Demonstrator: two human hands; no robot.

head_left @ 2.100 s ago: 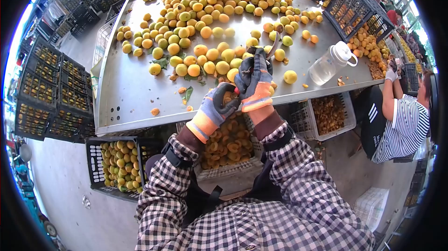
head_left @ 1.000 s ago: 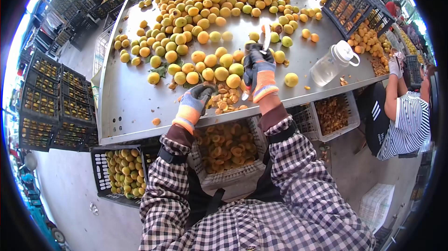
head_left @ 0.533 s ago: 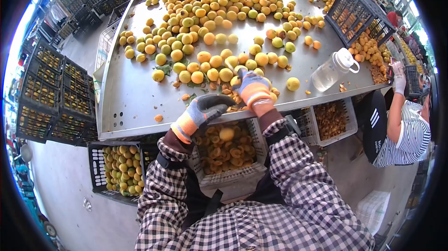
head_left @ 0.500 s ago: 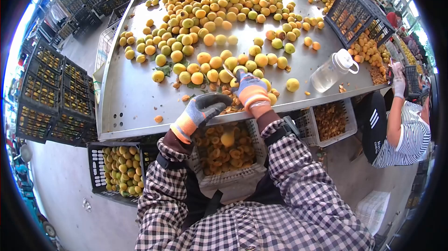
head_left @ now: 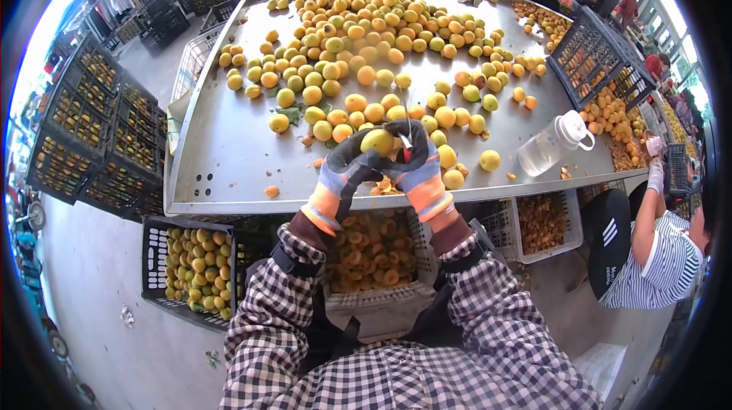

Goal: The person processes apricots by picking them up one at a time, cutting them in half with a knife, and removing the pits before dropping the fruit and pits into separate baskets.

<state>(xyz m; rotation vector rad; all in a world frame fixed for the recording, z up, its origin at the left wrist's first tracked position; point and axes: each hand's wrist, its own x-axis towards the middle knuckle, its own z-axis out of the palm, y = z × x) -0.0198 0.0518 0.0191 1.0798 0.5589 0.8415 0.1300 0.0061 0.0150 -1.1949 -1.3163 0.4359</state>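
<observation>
Both hands wear gloves and meet above the near edge of the metal table [head_left: 229,174]. Between the thumb and fingers of my left hand [head_left: 339,174] is a yellow-green fruit [head_left: 377,142]. My right hand [head_left: 415,170] is closed on a small knife [head_left: 407,132] with a red part on its handle, its blade pointing up and away, right beside the fruit. Loose whole fruits [head_left: 374,113] lie just beyond the hands. Below the table edge, a light crate [head_left: 381,299] holds halved fruit [head_left: 374,250].
A clear bottle with a white lid [head_left: 545,147] stands on the right. Black crate of fruit [head_left: 156,257] at lower left, a crate of brown pieces [head_left: 526,250] at lower right. A tilted black crate [head_left: 591,56] rests at the table's right. Co-workers are at the right and far side.
My left hand, earlier empty near the table edge, now holds a fruit. My right hand has drawn back from the fruits to meet it. The fruit seen falling over the lower crate is gone from there.
</observation>
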